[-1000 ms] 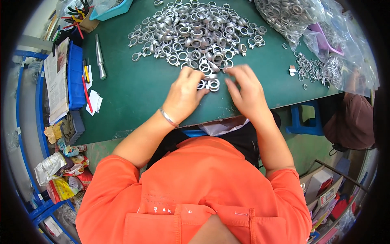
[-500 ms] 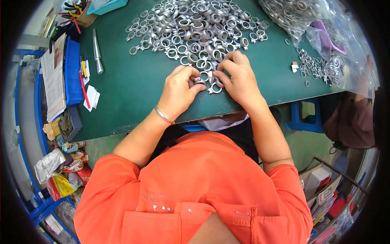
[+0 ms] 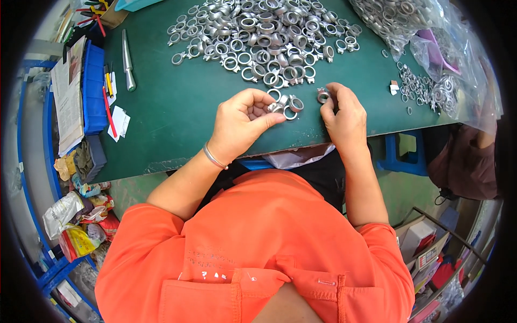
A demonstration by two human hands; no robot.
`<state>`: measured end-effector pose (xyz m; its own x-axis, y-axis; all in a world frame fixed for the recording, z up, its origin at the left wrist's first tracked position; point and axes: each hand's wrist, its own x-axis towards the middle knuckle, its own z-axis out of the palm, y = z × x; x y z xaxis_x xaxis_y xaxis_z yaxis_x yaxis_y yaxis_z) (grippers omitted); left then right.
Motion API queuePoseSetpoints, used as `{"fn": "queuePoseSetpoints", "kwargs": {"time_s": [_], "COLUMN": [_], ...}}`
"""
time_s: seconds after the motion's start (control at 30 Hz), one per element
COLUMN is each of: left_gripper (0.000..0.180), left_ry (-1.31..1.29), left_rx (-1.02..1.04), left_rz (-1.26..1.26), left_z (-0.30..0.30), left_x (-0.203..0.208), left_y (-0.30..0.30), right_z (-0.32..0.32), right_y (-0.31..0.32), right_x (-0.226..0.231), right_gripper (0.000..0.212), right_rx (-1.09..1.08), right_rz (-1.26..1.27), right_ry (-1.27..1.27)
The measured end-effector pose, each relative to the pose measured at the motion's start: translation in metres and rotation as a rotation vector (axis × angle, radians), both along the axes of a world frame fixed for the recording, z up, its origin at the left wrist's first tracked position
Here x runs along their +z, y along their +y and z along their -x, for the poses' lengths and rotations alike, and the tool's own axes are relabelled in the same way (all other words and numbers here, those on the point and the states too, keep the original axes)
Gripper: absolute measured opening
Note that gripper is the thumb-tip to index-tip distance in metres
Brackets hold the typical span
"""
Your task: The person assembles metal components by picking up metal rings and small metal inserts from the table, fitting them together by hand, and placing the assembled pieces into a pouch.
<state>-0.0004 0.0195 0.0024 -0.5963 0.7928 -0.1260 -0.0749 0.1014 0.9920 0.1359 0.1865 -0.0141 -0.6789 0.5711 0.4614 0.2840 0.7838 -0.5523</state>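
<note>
A large heap of silver-grey metal rings (image 3: 264, 40) lies on the green tabletop (image 3: 177, 118). My left hand (image 3: 239, 119) is at the near side of the heap, its thumb and fingers closed on a metal ring that they partly cover. Right beside those fingertips, a few loose rings (image 3: 295, 104) lie close together on the table. Off to the right, my right hand (image 3: 346, 117) pinches another metal ring (image 3: 323, 96) between thumb and fingers, apart from the heap.
At the left stand a tapered metal rod (image 3: 127, 62) and a blue tray (image 3: 95, 89) with a newspaper and pens. Smaller rings (image 3: 419, 86) lie at the right near clear plastic bags (image 3: 390, 27) of rings. Another person's arm (image 3: 486, 137) shows at the right edge.
My right hand has moved right, away from my left hand, carrying a ring. My left hand stays nearly in place, with loose rings beside its fingertips.
</note>
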Motion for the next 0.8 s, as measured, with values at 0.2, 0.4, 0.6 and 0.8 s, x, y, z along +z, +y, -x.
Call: {"fn": "queuePoseSetpoints", "kwargs": {"time_s": [0.2, 0.4, 0.6, 0.8], "left_gripper": [0.028, 0.028, 0.016, 0.008], "left_ry": [-0.098, -0.329, -0.274, -0.116], "left_rx": [-0.083, -0.216, -0.174, 0.119], "left_rz": [-0.077, -0.201, -0.243, -0.185], "left_z": [-0.007, -0.017, -0.021, -0.007], "left_x": [0.001, 0.005, 0.01, 0.001], "left_y": [-0.006, -0.01, -0.014, -0.012], "right_z": [-0.009, -0.014, -0.018, -0.03], "right_y": [-0.026, -0.039, -0.042, -0.042], "right_x": [0.012, 0.012, 0.011, 0.011], "right_gripper": [0.012, 0.02, 0.018, 0.019], "right_rx": [0.242, 0.412, 0.429, 0.555], "right_rz": [0.974, 1.339, 1.633, 1.01], "right_ry": [0.164, 0.123, 0.078, 0.126]}}
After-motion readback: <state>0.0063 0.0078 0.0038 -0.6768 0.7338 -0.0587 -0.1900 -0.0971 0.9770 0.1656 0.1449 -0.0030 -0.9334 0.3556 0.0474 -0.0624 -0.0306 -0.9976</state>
